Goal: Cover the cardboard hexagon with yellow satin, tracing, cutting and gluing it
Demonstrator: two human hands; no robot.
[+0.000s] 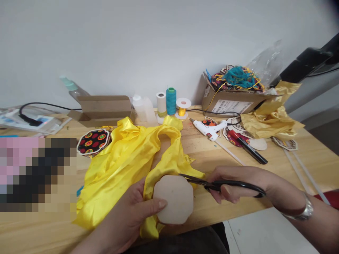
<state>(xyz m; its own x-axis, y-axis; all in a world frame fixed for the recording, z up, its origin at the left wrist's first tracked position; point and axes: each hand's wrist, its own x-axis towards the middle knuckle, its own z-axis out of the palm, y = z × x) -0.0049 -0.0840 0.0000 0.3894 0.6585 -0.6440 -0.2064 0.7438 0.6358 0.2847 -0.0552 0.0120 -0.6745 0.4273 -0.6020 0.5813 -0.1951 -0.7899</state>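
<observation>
Head view: the left hand (pixel 124 218) pinches a pale octagonal board (pixel 176 199) between thumb and fingers, with a strip of yellow satin (pixel 124 165) passing behind it, above the wooden table (pixel 203 213). The right hand (pixel 233 183) grips black-handled scissors (pixel 209 184), their blade tips just beside the board's upper edge.

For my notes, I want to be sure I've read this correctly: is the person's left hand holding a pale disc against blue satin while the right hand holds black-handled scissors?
Not quite: the satin is yellow, not blue, as the head view shows. The left hand holds the pale disc against the yellow satin, while the right hand holds the black-handled scissors.
</observation>
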